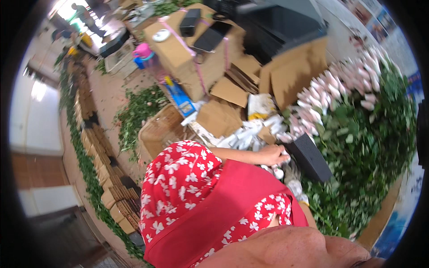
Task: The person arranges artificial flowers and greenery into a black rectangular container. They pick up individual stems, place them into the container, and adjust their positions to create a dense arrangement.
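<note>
My bare left hand reaches across from the red sleeve with fingers closed around a white-sleeved flower bud. Just below it, my right hand wears a pale glove and is partly hidden by a black ridged box; its grip cannot be made out. White-wrapped buds lie between the hands. A big heap of leafy cut stems, with pale pink flower heads in white sleeves, spreads to the right. Loose white sleeves lie beyond my left hand.
Cardboard pieces and a dirty plastic crate lie left of the sleeves. A taped carton carries a dark phone or tablet. Cut greenery litters the floor. Stacked cardboard lines the left; another person stands far off.
</note>
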A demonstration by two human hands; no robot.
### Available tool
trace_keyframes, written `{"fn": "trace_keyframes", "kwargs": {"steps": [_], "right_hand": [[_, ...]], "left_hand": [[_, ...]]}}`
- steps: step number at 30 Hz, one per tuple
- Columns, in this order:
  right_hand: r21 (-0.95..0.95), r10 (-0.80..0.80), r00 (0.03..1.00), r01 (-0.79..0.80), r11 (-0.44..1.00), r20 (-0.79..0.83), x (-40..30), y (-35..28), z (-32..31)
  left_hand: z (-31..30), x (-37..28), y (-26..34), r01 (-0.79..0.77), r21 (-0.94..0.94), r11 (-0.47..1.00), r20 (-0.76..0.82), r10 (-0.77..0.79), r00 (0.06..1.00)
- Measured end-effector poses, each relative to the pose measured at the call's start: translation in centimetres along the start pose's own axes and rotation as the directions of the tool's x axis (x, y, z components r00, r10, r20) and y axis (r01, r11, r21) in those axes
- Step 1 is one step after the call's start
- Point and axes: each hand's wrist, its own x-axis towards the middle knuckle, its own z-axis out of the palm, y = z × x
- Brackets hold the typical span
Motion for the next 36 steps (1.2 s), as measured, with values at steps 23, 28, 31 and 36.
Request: {"fn": "trace_keyframes", "kwargs": {"steps": [23, 28, 31, 36], "right_hand": [[0.041, -0.081, 0.994, 0.085, 0.996, -0.079, 1.6, 0.1, -1.9], [0.049, -0.116, 0.982, 0.125, 0.991, -0.150, 1.6, 0.5, -1.5], [0.060, -0.109, 0.979, 0.121, 0.991, -0.174, 1.6, 0.6, -1.2], [0.068, -0.075, 0.988, 0.085, 0.994, -0.134, 1.3, 1.1, -0.8]], "left_hand": [[-1.1, 1.0, -0.6, 0.039, -0.225, 0.974, 0.032, -0.033, 0.999], [0.0, 0.8, -0.2, 0.006, -0.347, 0.938, -0.168, -0.069, 0.983], [-5.8, 0.8, -0.2, -0.131, -0.624, 0.771, -0.446, -0.213, 0.869], [-13.0, -4.1, -2.3, -0.306, 0.491, 0.815, 0.076, 0.309, 0.948]]}}
